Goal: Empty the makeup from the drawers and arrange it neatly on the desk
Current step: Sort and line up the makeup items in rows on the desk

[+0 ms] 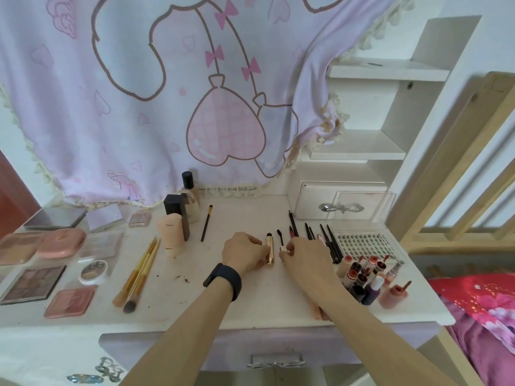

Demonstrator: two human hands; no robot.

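Big pink cartoon cloth (139, 93) hangs across the back, and below it the white surface (237, 299) is already pretty full. Down the left side sit the flat stuff: an eyeshadow palette (30, 282), a pink compact (61, 242) and a few other pans. Behind the middle stand the bottles (178, 218), with a bundle of brushes (139, 271) lying in front of them. On the right are a clear lash tray (365, 242), a crowd of lip glosses (362, 271) and a row of dark pencils (331, 240).

Both hands are working in the centre. The left hand (245, 252) has its fingers curled in, pinching a gold tube (269, 250) that lies flat on the surface. Just beside it, the right hand (303, 259) pinches the handle end of a mascara wand (281, 237), whose bristle tip points away toward the cloth.

My guess is the tube is the wand's other half, so the two are probably about to be joined or lined up.

Handling-wise, both look light and rigid. The tube's shiny finish is likely slick and it'll roll, so take it round the middle of the barrel. The wand wants holding by the handle only, since the bristles would smear anything they touch.
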